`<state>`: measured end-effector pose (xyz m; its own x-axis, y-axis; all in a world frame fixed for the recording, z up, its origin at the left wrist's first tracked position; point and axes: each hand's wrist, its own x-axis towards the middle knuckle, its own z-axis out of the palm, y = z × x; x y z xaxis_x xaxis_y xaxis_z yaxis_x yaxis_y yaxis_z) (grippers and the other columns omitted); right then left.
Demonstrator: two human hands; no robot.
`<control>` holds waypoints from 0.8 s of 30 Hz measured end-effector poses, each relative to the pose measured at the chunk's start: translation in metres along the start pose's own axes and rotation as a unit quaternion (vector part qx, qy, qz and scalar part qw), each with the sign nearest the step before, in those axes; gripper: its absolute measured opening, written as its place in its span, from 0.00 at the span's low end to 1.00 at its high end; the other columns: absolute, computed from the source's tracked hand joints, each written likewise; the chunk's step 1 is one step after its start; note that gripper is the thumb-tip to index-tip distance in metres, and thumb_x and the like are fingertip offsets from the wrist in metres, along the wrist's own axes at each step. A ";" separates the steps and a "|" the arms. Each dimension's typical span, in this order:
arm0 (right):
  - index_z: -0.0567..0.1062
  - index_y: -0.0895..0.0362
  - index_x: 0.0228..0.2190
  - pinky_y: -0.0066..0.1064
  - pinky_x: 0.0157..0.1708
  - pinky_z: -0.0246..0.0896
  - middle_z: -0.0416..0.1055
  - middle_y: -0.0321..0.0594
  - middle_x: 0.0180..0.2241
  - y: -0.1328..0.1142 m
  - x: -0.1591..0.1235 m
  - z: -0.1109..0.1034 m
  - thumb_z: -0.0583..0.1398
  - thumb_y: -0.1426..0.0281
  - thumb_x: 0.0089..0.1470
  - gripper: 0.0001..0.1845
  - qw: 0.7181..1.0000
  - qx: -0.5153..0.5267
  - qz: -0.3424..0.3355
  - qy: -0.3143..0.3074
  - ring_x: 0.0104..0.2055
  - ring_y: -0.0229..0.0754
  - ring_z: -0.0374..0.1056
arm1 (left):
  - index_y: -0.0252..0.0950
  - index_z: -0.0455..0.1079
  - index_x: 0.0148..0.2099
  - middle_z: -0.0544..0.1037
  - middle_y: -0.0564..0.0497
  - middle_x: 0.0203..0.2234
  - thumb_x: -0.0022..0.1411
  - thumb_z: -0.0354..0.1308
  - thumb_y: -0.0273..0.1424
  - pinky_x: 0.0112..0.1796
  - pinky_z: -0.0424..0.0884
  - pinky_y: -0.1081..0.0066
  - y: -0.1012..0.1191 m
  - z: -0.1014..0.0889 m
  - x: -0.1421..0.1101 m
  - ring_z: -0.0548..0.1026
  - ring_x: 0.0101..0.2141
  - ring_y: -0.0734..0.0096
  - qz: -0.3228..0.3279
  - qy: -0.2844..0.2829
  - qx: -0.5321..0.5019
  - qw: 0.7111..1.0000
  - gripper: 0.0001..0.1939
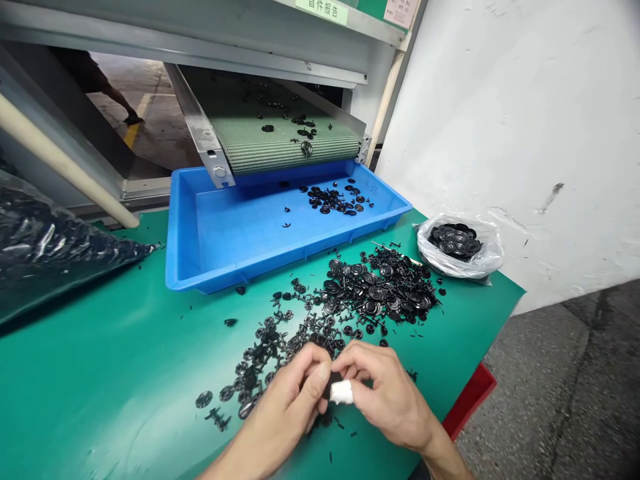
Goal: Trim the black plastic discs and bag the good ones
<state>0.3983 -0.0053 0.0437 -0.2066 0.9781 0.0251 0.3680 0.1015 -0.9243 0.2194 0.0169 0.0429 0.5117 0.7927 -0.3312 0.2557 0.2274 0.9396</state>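
Note:
My left hand [297,393] and my right hand [387,393] meet over the near side of the green table, thumbs and fingers pinched together. Between them shows a small black plastic part [334,379], mostly hidden by the fingers. White tape [342,392] wraps my right thumb. Just beyond the hands lies a loose spread of black plastic clips [270,340] with round heads and short stems. It runs back into a thicker pile of black round pieces [377,287].
A blue tray [230,270] holding scattered black pieces sits under a green conveyor belt [295,143]. A clear bag [493,247] of black discs stands at right, a larger filled bag [55,247] at left. Below the table's right edge is a red bin [470,400]. Behind, a person's leg [117,97] shows.

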 end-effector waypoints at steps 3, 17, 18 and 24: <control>0.73 0.56 0.29 0.23 0.27 0.60 0.71 0.31 0.27 -0.005 0.002 0.005 0.56 0.83 0.45 0.12 0.997 0.055 0.049 -0.019 0.28 0.34 0.66 | 0.40 0.61 0.29 0.67 0.57 0.20 0.69 0.46 0.43 0.27 0.57 0.73 -0.002 0.003 -0.006 0.63 0.24 0.71 0.031 0.034 0.079 0.996 0.18; 0.71 0.56 0.45 0.34 0.37 0.64 0.70 0.45 0.43 -0.007 0.078 -0.020 0.50 0.81 0.58 0.18 0.924 -0.380 -0.037 0.014 0.39 0.43 0.69 | 0.38 0.62 0.31 0.74 0.55 0.14 0.68 0.47 0.46 0.15 0.51 0.80 0.008 -0.012 0.006 0.57 0.11 0.82 -0.013 0.026 -0.160 0.987 0.19; 0.71 0.57 0.45 0.34 0.36 0.64 0.69 0.47 0.44 -0.009 0.087 -0.020 0.51 0.80 0.58 0.16 0.905 -0.424 -0.033 0.004 0.40 0.44 0.69 | 0.38 0.63 0.31 0.74 0.55 0.15 0.68 0.48 0.46 0.14 0.51 0.81 0.009 -0.012 0.007 0.58 0.11 0.83 -0.017 0.001 -0.208 0.978 0.19; 0.75 0.59 0.35 0.31 0.30 0.63 0.71 0.44 0.38 -0.007 0.103 -0.016 0.52 0.81 0.57 0.13 0.887 -0.460 -0.016 -0.018 0.33 0.43 0.70 | 0.37 0.67 0.33 0.73 0.55 0.21 0.66 0.55 0.43 0.10 0.54 0.86 0.002 -0.012 0.009 0.63 0.13 0.84 -0.038 -0.025 -0.419 0.907 0.15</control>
<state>0.3889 0.0981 0.0590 -0.2533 0.9672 0.0193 0.9426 0.2512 -0.2198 0.2150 0.0309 0.0431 0.5615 0.7343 -0.3815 -0.4108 0.6476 0.6418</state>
